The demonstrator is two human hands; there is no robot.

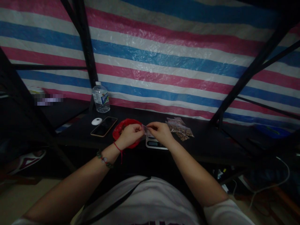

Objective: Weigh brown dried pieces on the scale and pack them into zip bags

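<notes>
Between my two hands is a small clear zip bag [145, 128], its top edge pinched on both sides. My left hand [131, 135] closes on its left edge, above a red plastic bag [117, 129] whose contents are mostly covered. My right hand [160, 132] grips the other edge over a white digital scale [153, 144], hiding much of the scale's top. Just right of that hand lies a pile of clear bags [180, 128] filled with brown bits. Whether the held bag contains anything is too small to tell.
Left of the red bag lie a phone [104, 127] and a white oval case [97, 121]. A clear plastic bottle [101, 98] stands behind them on the black table [206, 142]. Dark metal posts [85, 43] rise at both sides before a striped plastic sheet [164, 56].
</notes>
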